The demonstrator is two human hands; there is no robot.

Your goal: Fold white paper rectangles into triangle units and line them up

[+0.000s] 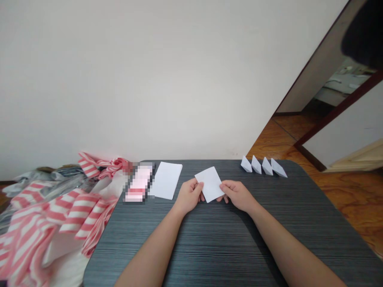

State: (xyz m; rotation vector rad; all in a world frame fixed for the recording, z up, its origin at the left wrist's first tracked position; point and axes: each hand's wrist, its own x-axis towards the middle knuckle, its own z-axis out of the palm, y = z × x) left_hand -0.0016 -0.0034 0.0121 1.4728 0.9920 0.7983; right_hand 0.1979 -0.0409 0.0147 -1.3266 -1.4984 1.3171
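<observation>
A small, roughly square piece of white paper (210, 184) is held above the dark table between my two hands. My left hand (190, 195) pinches its left edge, thumb on top and fingers curled beneath. On the opposite edge, my right hand (237, 194) grips it the same way. The paper looks flat and slightly turned; whether it is folded in layers I cannot tell. To the left lies a stack of white paper sheets (166, 180). Several folded white paper pieces (256, 165), pointed in shape, stand in a row at the table's back right.
The dark wood-grained table (206, 251) stands against a pale wall (179, 79). A blurred-out phone-like object (139, 183) lies at its back left. Red-and-white striped cloth (74, 211) is heaped beyond the left edge. Wooden floor (344, 187) and a doorway show at right.
</observation>
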